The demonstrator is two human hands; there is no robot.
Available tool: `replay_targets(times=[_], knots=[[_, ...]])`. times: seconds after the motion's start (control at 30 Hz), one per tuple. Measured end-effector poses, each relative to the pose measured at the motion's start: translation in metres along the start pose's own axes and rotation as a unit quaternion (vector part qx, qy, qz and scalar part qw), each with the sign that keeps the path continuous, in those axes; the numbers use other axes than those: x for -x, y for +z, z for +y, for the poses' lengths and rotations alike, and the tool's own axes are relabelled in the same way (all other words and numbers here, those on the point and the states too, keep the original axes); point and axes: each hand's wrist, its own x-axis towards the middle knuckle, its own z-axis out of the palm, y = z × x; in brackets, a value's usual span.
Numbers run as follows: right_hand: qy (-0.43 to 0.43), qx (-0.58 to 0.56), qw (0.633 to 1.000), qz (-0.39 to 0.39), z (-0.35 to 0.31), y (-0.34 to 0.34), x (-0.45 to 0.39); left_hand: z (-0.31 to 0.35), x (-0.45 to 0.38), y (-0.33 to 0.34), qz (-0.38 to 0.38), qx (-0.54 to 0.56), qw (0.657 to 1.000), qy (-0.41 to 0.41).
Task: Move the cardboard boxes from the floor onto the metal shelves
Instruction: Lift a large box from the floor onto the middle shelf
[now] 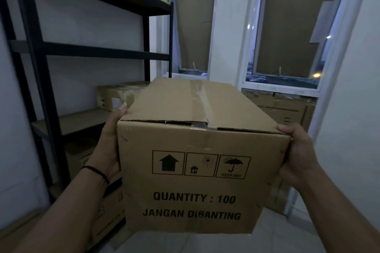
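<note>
— Box position? Grip?

— Cardboard box (197, 150) held up off the floor, centre of view, long axis pointing away toward the windows; taped top seam, near end printed "QUANTITY : 100" and "JANGAN DIBANTING" under three handling symbols. Left hand (109, 144) flat against the left side, thumb up at the top edge; remaining fingers hidden behind the box, so curl not readable. Right hand (298, 154) clasping the right near corner, thumb over the top edge, fingers wrapped round the side. Thin black band (96, 172) on the left wrist.

— Shelving? Room?

— Black metal shelves (92, 52) at left, against a pale wall; lower boards brownish; second cardboard box (119, 96) already on a shelf, just beyond the held one; more boxes (82, 158) dim on the level below. Two windows (285, 76) ahead, panes covered with brown sheets; white pillar between. Stacked cartons (287, 109) under the right window; pale tiled floor (185, 242); low, bluish light.
</note>
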Motion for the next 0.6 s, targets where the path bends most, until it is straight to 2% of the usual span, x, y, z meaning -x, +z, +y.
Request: replay_targets(times=[0.37,0.6], knots=[[0.038,-0.01,0.997,-0.068,0.041,-0.005,-0.128,-0.028,-0.082,-0.032,0.072,-0.023,0.997,-0.018],[0.029,-0.006,0.997,-0.071,0.06,0.013,-0.219,-0.023,-0.141,-0.052,0.119,-0.003,0.993,0.021]])
